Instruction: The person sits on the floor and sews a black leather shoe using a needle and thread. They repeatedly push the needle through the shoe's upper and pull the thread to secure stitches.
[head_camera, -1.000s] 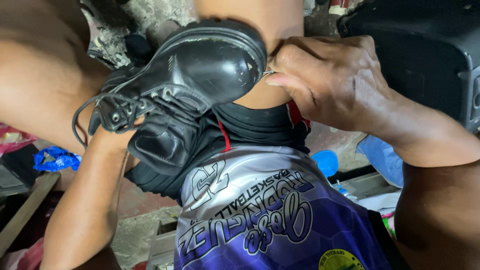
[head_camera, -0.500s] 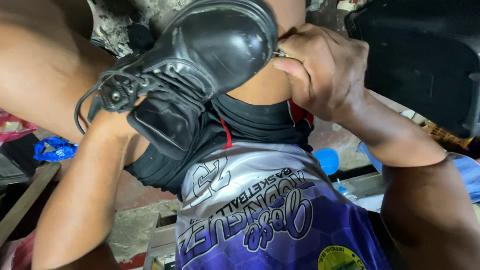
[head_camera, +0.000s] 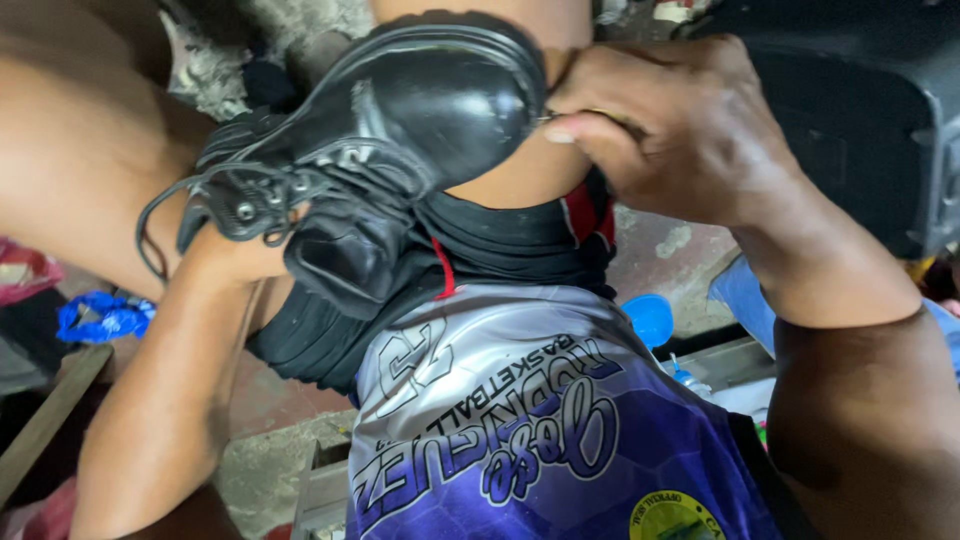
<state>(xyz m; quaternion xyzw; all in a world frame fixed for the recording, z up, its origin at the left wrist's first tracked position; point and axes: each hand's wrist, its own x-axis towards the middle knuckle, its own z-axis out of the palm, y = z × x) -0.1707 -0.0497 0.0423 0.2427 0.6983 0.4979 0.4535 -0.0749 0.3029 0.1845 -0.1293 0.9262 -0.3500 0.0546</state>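
Person wears a sleeveless jersey (head_camera: 540, 440), white at the hem fading to purple with a honeycomb pattern, dark lettering and a round yellow-green badge. Black shorts (head_camera: 500, 240) with red piping and a red side stripe. Both arms bare, no gloves.

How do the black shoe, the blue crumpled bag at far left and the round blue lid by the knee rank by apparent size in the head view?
1. Black shoe, by far the largest; it is nearest the camera, which exaggerates it.
2. and 3. Blue crumpled bag and blue lid look alike, and the lid is partly hidden, so I will not rank them.
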